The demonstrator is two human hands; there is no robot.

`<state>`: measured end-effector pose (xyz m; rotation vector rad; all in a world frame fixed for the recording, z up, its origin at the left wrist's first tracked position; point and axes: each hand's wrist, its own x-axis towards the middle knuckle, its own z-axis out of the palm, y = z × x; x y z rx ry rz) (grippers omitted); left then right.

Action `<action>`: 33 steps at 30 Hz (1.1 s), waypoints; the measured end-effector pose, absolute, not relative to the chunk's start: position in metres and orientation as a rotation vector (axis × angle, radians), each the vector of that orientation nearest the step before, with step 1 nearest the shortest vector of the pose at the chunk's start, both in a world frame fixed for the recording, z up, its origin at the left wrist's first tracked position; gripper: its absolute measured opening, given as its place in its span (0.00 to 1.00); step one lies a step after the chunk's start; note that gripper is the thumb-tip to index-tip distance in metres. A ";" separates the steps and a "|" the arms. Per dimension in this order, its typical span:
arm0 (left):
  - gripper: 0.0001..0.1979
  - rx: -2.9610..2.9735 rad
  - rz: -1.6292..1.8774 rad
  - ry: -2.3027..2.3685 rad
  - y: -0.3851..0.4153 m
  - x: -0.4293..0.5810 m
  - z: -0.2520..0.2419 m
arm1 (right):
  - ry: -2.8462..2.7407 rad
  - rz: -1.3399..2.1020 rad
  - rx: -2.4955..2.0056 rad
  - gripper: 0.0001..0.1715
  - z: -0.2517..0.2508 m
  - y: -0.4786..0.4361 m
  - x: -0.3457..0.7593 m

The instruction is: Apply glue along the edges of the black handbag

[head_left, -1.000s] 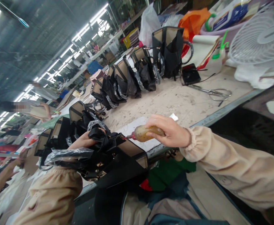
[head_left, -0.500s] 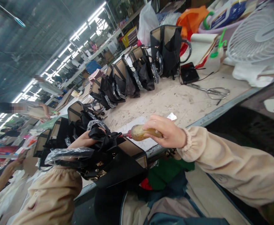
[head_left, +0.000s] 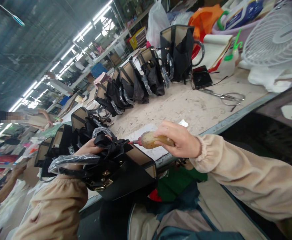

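Observation:
A black handbag (head_left: pixel 128 176) with gold-coloured fittings lies tilted at the table's front edge, close to my lap. Plastic film wraps its handle (head_left: pixel 73 161), which crosses over my left forearm. My left hand (head_left: pixel 92 147) grips the bunched black lining (head_left: pixel 111 145) of this bag; its fingertips are mostly hidden in the cloth. In my right hand (head_left: pixel 177 138) is a yellowish squeeze bottle (head_left: pixel 150 140) with a red nozzle (head_left: pixel 135 142). The nozzle points left, its tip at the edge of the lining; whether they touch I cannot tell.
Several similar black bags (head_left: pixel 136 81) stand in a row along the table (head_left: pixel 185 103). To the right are scissors (head_left: pixel 229 97), glasses beside a dark phone (head_left: pixel 202 77), a green-capped bottle (head_left: pixel 228 65) and a white fan (head_left: pixel 278 36). Other people (head_left: pixel 33 118) work at the left.
The nozzle has drawn back slightly to the right from the lining, and my right hand moved with it. My left hand still grips the lining.

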<state>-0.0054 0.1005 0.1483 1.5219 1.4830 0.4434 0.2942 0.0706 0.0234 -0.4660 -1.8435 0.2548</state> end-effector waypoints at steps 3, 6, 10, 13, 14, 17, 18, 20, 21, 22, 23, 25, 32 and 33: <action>0.16 1.477 0.444 1.548 0.103 -0.008 0.143 | -1.854 0.247 -0.477 0.08 0.022 0.071 0.293; 0.16 1.486 0.402 1.564 0.103 -0.007 0.142 | -1.838 0.266 -0.478 0.08 0.020 0.073 0.291; 0.15 1.541 0.402 1.554 0.104 -0.009 0.142 | -1.888 0.307 -0.469 0.07 0.021 0.074 0.292; 0.16 1.582 0.396 1.522 0.109 -0.017 0.138 | -1.937 0.310 -0.466 0.06 0.021 0.073 0.295; 0.16 1.589 0.389 1.512 0.111 -0.021 0.136 | -1.948 0.311 -0.464 0.06 0.021 0.072 0.296; 0.18 1.599 0.364 1.453 0.120 -0.033 0.130 | -1.965 0.329 -0.457 0.06 0.022 0.071 0.298; 0.18 1.603 0.359 1.428 0.122 -0.037 0.128 | -1.960 0.334 -0.453 0.06 0.022 0.071 0.299; 0.18 1.614 0.359 1.390 0.125 -0.040 0.127 | -1.938 0.341 -0.448 0.06 0.022 0.071 0.299; 0.18 1.618 0.357 1.380 0.125 -0.040 0.127 | -1.922 0.340 -0.447 0.06 0.023 0.071 0.298; 0.18 1.623 0.350 1.382 0.124 -0.038 0.127 | -1.905 0.335 -0.447 0.05 0.023 0.072 0.298; 0.18 1.628 0.342 1.398 0.122 -0.036 0.128 | -1.886 0.328 -0.448 0.06 0.022 0.073 0.297; 0.17 1.629 0.333 1.441 0.118 -0.030 0.131 | -1.838 0.309 -0.455 0.06 0.021 0.075 0.294; 0.17 1.616 0.378 1.475 0.109 -0.016 0.138 | -1.804 0.294 -0.469 0.06 0.019 0.079 0.294; 0.17 1.612 0.372 1.490 0.109 -0.015 0.139 | -1.817 0.297 -0.469 0.06 0.020 0.079 0.295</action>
